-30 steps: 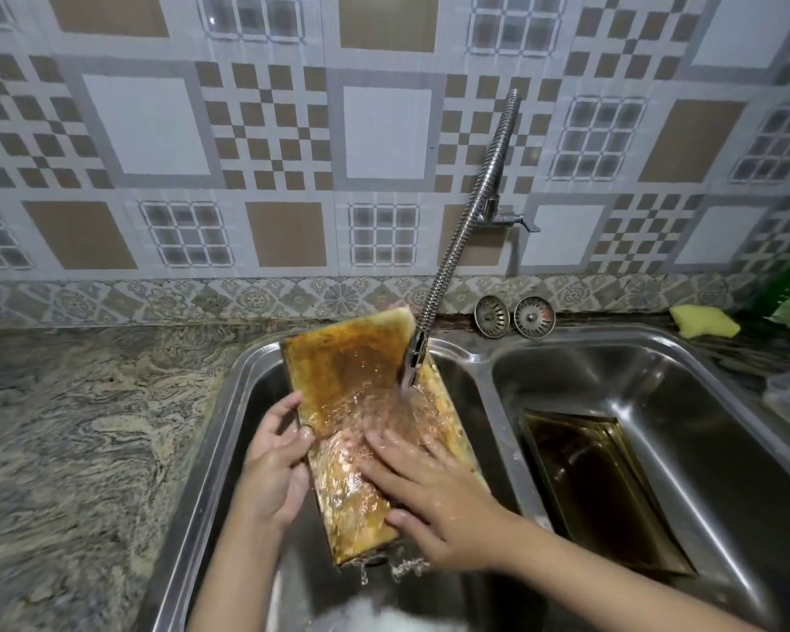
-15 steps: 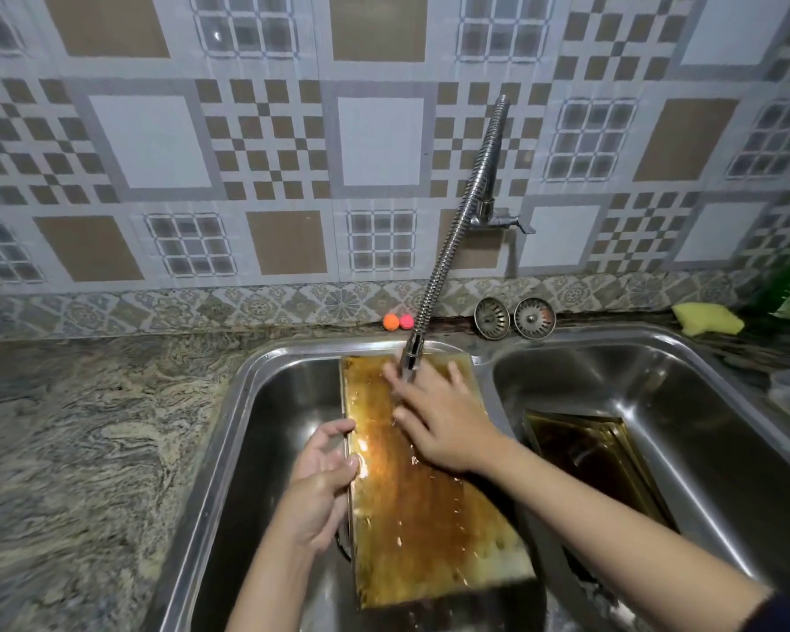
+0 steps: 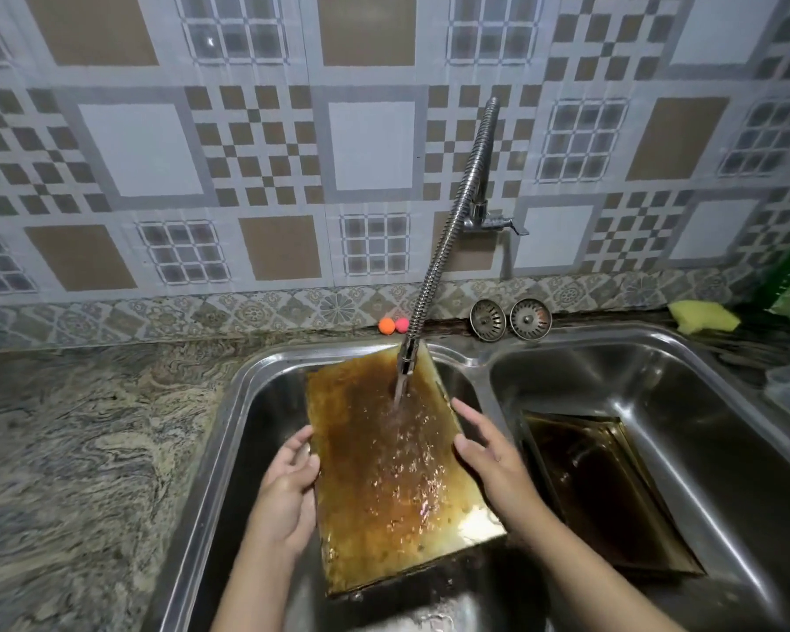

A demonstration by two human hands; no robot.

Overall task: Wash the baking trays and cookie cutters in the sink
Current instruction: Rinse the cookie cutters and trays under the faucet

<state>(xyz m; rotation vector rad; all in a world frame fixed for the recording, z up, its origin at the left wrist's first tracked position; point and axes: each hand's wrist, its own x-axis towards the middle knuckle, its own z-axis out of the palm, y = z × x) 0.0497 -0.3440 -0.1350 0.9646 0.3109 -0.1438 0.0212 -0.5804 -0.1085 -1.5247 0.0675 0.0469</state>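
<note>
A patterned tile wall backs a marbled stone surface point(image 3: 65, 449) holding a double steel sink point(image 3: 475, 358). In the sink's left basin, a stained baking tray point(image 3: 384, 472) sits tilted under the tap point(image 3: 448, 248) — stiff, probably light, likely slick when wet, best held by its long edges. The left hand point(image 3: 288, 490) grips one edge; the right hand point(image 3: 493, 453) is spread beside the other. Two trays — the second tray point(image 3: 603, 490) lies in the sink's right basin; no cutters visible.
</note>
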